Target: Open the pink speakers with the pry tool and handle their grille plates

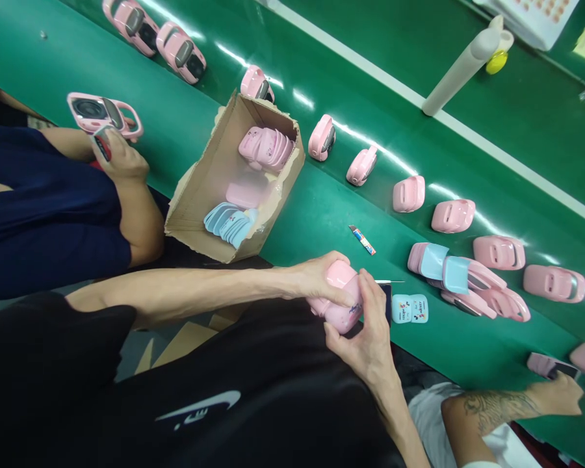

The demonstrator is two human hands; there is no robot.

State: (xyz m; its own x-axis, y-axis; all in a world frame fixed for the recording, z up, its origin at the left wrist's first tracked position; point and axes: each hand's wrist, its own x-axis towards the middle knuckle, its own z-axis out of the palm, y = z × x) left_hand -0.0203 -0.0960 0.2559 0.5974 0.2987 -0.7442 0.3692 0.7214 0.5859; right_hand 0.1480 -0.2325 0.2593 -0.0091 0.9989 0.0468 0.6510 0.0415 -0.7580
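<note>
Well, the left hand [319, 279] and right hand [365, 331] curl closed around the pink casing [340, 317], likely light, slick plastic, best gripped by its sides

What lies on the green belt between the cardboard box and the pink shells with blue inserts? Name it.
In the head view, a small printed tube lies on the green conveyor belt, between the cardboard box and the pink shells with blue inserts.
</note>
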